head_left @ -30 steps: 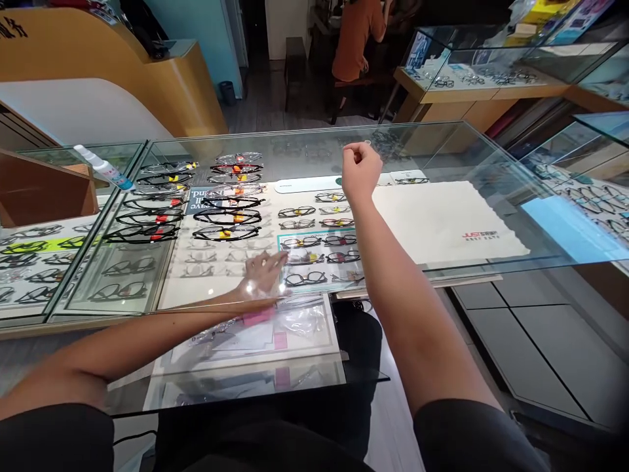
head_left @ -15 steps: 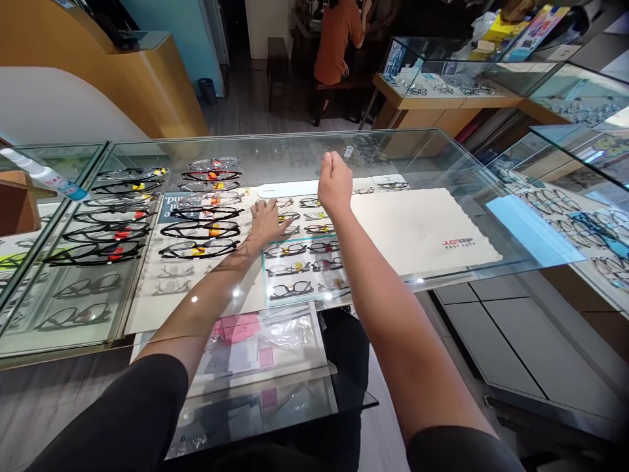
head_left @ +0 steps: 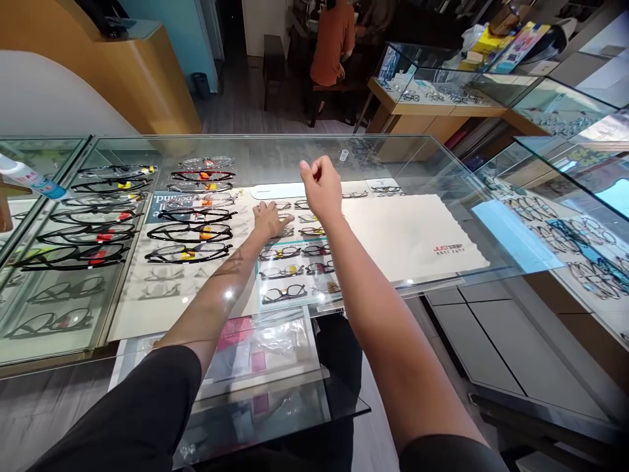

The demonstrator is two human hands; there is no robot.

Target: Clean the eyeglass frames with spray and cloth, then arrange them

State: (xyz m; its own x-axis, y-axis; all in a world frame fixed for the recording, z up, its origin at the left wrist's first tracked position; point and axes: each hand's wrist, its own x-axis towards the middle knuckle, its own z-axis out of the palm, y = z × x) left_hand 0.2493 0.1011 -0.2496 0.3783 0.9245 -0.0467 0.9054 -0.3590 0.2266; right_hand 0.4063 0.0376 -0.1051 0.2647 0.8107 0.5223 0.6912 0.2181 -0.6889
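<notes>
My left hand [head_left: 268,220] is under the glass top of a display case [head_left: 432,145], where light spots reflect over the forearm. Its thumb is stretched out and its fingers are apart, close to small rows of eyeglasses [head_left: 310,217]; contact cannot be made out. Above the glass, my right hand [head_left: 324,190] is curled into a loose fist with the thumb raised. Its palm side is hidden, so anything inside it does not show. A small clear plastic piece [head_left: 344,155] lies beyond it. Larger black-framed eyeglasses [head_left: 190,231] with coloured tags are lined up left of my left hand.
A cream board [head_left: 403,229] lies right of my right arm. At far left is a white spray bottle [head_left: 32,177]. An open drawer [head_left: 314,387] holding plastic bags sits below the case. Other glass cases [head_left: 442,72] and a person in orange [head_left: 333,46] are behind.
My right hand has shifted slightly left, and its thumb has lifted away from the curled fingers. My left hand stays nearly where it was. The whole view has moved a little.
</notes>
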